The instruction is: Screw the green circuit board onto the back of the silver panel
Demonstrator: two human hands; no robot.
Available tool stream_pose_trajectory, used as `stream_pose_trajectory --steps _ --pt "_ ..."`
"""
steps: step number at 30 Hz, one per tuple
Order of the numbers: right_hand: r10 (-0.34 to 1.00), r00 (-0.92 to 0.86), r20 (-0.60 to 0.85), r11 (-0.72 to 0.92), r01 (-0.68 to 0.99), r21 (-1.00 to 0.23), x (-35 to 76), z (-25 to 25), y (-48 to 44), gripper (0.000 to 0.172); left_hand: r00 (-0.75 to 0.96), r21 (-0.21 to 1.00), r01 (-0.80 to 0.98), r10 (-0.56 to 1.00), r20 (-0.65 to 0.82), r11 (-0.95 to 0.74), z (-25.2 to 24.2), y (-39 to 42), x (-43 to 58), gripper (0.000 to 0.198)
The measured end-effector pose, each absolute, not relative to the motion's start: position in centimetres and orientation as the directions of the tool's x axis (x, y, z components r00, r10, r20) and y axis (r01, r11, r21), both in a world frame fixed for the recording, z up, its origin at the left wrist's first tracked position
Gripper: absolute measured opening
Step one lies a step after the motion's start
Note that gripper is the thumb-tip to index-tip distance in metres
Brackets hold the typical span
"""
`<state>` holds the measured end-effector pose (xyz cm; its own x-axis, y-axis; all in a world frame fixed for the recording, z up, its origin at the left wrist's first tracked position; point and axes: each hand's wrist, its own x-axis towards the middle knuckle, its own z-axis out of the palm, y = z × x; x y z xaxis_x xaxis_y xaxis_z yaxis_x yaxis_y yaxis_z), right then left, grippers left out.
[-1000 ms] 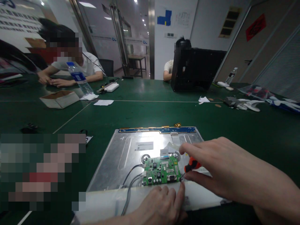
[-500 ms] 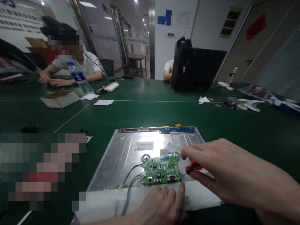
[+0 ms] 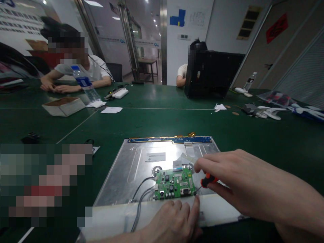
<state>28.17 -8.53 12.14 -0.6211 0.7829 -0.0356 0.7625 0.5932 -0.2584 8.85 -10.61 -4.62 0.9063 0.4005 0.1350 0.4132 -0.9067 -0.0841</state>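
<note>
A silver metal panel (image 3: 141,162) lies flat on the green table, with a small green circuit board (image 3: 174,184) mounted near its front edge and grey wires (image 3: 140,192) running off its left side. My right hand (image 3: 235,179) is closed around an orange-handled screwdriver (image 3: 208,180), whose tip meets the board's right front corner. My left hand (image 3: 174,221) rests on the panel's white front edge just below the board, its fingers curled and pressing down.
A water bottle (image 3: 84,86), a cardboard box (image 3: 63,105) and paper scraps (image 3: 111,110) sit at the left rear. A black monitor (image 3: 212,74) stands behind the panel. Two other people sit across the table. White parts (image 3: 268,113) lie at the right.
My right hand has shifted slightly on the screwdriver; the tip stays at the board's corner. My left hand has not moved.
</note>
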Motion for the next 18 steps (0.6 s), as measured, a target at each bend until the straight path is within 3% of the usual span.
stream_pose_trajectory --steps 7,12,18 --pt "0.768 -0.638 -0.053 0.6 0.746 -0.288 28.37 12.4 -8.69 0.028 0.91 -0.087 0.408 0.397 0.122 -0.909 -4.36 -10.73 8.9 0.058" --pt "0.777 -0.628 -0.035 0.593 0.75 -0.291 28.1 12.43 -8.74 0.019 0.904 -0.084 0.417 0.404 0.142 -0.905 -4.92 -10.69 8.85 0.058" --pt "0.817 -0.577 0.006 0.569 0.803 -0.178 28.05 11.58 -8.07 0.015 0.906 -0.071 0.407 0.392 0.157 -0.911 -5.07 -10.67 8.74 0.057"
